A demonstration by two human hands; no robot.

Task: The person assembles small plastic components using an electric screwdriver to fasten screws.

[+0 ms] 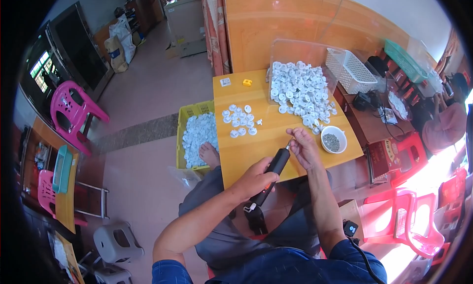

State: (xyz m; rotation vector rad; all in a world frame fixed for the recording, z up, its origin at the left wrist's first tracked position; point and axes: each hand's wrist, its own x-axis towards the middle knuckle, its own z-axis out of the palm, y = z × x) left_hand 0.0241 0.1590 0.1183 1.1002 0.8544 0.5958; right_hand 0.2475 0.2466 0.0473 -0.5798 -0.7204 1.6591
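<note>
A black electric screwdriver (279, 162) is wrapped in the fingers of my left hand (253, 179), above the near edge of the wooden table (266, 129). Its bit points up and to the right. At that tip, the fingers of my right hand (306, 148) are closed in a pinch; anything between them is too small to make out. Just right of this hand stands a white bowl (343, 147) of small grey metal pieces, apparently screws. Several round white plastic parts (236, 120) lie in a loose group on the table's left half.
A clear bin (295, 46) at the back spills white parts (298, 87) onto the tabletop. Beside it is a small yellow piece (247, 82). A yellow crate (183, 131) of white parts stands on the floor, left. A white basket (347, 74) sits on the side table; pink chairs flank the room.
</note>
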